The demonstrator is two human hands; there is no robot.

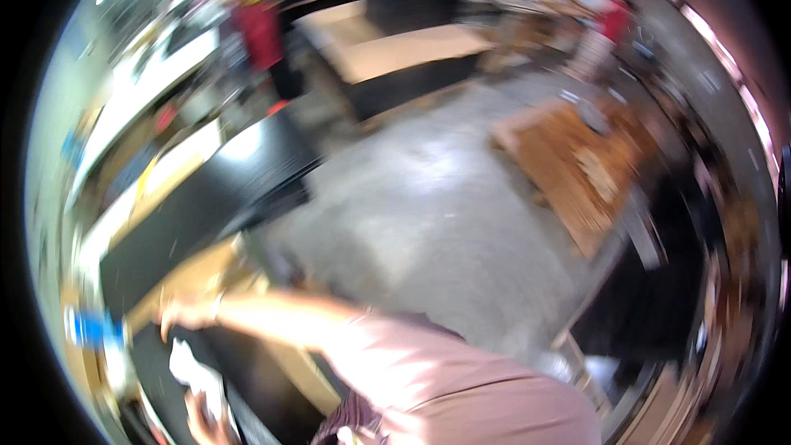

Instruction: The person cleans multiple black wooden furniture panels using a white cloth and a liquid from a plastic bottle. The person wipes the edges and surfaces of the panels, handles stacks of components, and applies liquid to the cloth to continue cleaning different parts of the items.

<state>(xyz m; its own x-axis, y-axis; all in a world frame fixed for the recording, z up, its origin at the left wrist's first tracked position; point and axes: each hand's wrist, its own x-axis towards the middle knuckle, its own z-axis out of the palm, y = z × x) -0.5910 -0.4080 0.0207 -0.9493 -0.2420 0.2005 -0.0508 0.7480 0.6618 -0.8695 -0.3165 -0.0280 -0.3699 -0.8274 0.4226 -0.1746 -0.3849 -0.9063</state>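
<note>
Motion smears the whole view. At the lower left edge my left hand point(206, 422) is closed on a crumpled white cloth point(196, 372), its fingers partly cut off by the rim. My right arm, in a pale pinkish sleeve, stretches across to the left. At its end my right hand point(188, 313) hangs just above and beyond the cloth, its fingers pointing down over a dark panel point(152, 363). Whether it holds anything is too blurred to make out. Beside the panel, at far left, stands a blue and white container point(91, 327).
A long black glossy surface point(206, 206) runs along the left. Brown sheets point(412, 51) lie on a black stack farther off. A wooden pallet-like board point(568, 165) and a black-topped table point(643, 305) are at right. Two people point(259, 25) stand in the background.
</note>
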